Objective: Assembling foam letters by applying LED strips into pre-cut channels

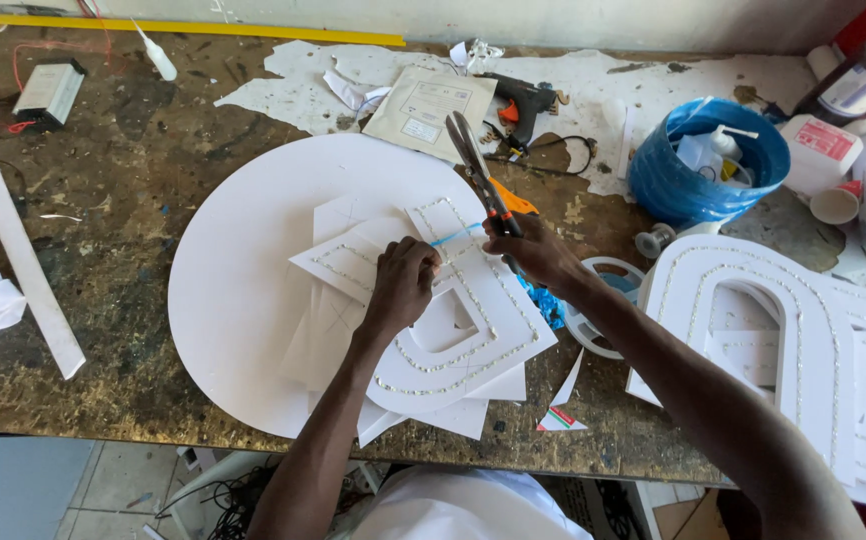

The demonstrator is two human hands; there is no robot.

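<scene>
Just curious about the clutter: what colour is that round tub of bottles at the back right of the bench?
Blue; the tub shows best in the head view.

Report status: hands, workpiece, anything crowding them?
Right hand grips snips. Left hand pinches blue wire on white letter panel. Loose white cutouts underneath.

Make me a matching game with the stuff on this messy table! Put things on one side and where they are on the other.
Things:
1. snips
2. blue bucket
3. glue gun
4. round white board

Places:
A. far right, bottles inside
B. under the white cut-out shapes
C. in the right hand
D. at the back, on torn paper

Pairs: 1-C, 2-A, 3-D, 4-B
</scene>
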